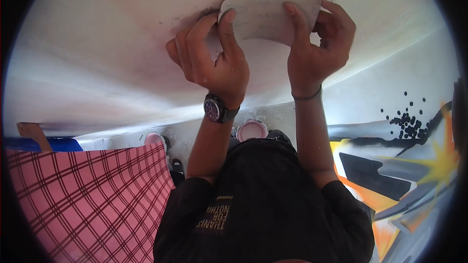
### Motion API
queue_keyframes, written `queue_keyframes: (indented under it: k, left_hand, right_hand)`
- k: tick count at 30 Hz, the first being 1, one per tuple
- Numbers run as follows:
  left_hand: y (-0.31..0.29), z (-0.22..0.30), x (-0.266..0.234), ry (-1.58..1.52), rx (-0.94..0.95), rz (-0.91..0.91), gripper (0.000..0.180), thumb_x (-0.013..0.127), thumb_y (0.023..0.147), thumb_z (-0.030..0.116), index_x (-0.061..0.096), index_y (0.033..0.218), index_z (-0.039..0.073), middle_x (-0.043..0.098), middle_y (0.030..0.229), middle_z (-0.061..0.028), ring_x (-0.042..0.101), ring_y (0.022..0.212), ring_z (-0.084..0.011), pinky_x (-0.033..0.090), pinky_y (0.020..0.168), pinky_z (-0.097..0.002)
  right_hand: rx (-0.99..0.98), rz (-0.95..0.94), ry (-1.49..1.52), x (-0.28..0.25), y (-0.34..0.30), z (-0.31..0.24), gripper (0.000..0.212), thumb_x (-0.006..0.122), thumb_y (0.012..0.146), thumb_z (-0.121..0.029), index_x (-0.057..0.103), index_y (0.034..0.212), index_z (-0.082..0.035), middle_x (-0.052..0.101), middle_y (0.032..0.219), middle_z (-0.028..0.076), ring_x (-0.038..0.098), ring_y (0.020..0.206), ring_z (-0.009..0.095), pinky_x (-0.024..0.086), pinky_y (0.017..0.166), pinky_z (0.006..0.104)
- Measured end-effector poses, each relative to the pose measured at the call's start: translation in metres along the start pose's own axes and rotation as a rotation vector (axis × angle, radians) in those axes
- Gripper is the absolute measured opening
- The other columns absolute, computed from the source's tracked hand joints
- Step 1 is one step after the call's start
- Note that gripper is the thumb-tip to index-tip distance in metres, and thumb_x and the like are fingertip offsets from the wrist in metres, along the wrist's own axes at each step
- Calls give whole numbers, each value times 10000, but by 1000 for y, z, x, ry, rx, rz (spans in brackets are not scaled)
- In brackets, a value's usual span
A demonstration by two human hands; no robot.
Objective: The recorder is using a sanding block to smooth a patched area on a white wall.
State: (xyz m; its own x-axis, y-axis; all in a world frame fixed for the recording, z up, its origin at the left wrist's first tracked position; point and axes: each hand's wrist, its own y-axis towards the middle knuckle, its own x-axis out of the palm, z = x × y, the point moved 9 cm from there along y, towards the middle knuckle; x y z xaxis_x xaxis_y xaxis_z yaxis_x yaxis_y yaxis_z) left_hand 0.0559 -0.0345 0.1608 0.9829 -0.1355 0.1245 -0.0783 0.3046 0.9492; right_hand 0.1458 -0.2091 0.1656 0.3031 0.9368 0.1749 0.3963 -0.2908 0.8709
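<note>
**Sanding sheet pressed flat to pale surface, both hands engaged**

Sanding sheet, pale and curved, lies flat against the white surface, over a grey smudge. My left hand pinches its left edge, thumb in front; my right hand grips the right edge, fingers curled. Wristwatch on my left wrist. Pink-lidded tub below.

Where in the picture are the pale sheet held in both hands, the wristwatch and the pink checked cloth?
pale sheet [265, 17], head view, middle of its face
wristwatch [213, 109], head view, on the dial
pink checked cloth [92, 195], head view, centre of the fabric
</note>
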Motion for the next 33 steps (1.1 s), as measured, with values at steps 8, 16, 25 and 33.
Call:
queue_keyframes:
  k: [8,16,25,33]
  left_hand:
    - [1,-12,1,-20,-45,134,164,717,857,146,598,942,73,644,815,0,518,711,-174,322,747,-332]
    - [-13,-26,-1,-169,-41,89,360,694,872,74,448,1132,34,590,925,-89,498,709,-133,338,561,-245]
    - [-9,21,14,-104,5,-95,167,731,788,-20,673,930,46,621,889,-90,576,762,-207,452,656,-316]
    - [-15,-1,-1,-94,-153,-33,279,704,722,-101,722,915,98,620,847,-64,566,827,-247,433,740,-343]
  right_hand:
    - [-196,138,-94,4,-10,0,415,795,748,22,570,1094,-23,623,880,61,561,653,64,443,522,181]
    - [-297,67,-215,22,-24,-23,251,753,800,-19,700,1045,-32,558,994,74,568,794,126,467,591,209]
    - [-295,208,-323,-3,-20,-1,292,724,803,-2,716,1089,-63,526,970,69,521,807,178,442,609,257]
    - [-305,49,-343,2,-33,-10,242,694,828,9,715,1063,-44,551,993,95,558,852,213,476,690,284]
